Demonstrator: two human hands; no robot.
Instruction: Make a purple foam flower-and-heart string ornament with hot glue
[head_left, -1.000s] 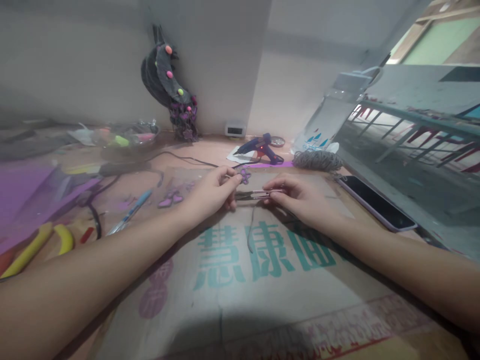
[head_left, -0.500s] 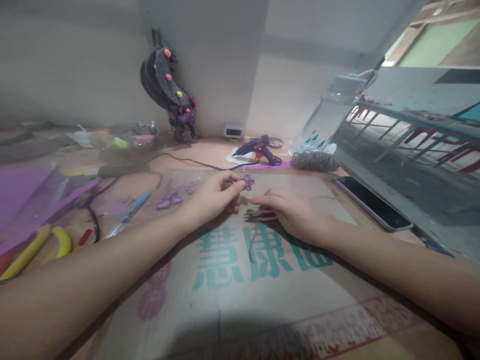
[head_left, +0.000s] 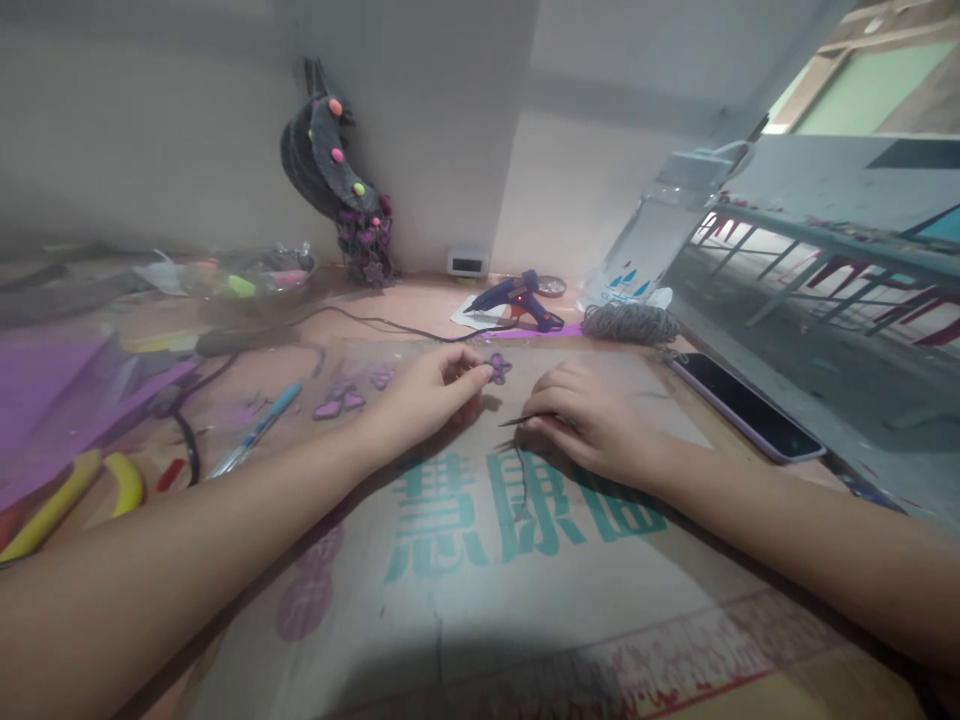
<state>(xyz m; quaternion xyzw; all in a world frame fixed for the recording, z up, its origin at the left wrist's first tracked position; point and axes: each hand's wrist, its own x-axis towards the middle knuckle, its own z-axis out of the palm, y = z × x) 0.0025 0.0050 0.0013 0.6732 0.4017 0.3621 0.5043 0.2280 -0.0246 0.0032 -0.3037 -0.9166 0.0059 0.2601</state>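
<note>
Between thumb and fingers, my left hand [head_left: 442,385] pinches a small purple flower with a dark outline [head_left: 497,368]. My right hand [head_left: 581,415] is closed around what look like small dark scissors [head_left: 521,420], whose two thin tips point left and stand apart; their handles are hidden in the fingers. Beneath the tips, a short grey piece of yarn [head_left: 523,485] trails over the printed board [head_left: 465,620]. Left of my left wrist lie some purple heart-shaped pieces [head_left: 339,402] and another small purple flower [head_left: 382,377].
Behind my hands are a glue gun [head_left: 514,295], a grey yarn bundle [head_left: 630,323] and a water bottle [head_left: 649,235]. A phone [head_left: 746,405] lies at right. A decorated crescent [head_left: 326,150] leans on the wall. Pens [head_left: 259,425], a cable [head_left: 375,322] and purple sheets [head_left: 60,400] are at left.
The fingers of my right hand have curled in around the scissors, and their tips have spread and turned. The yarn piece has shifted slightly right. My left hand stays nearly still with the flower.
</note>
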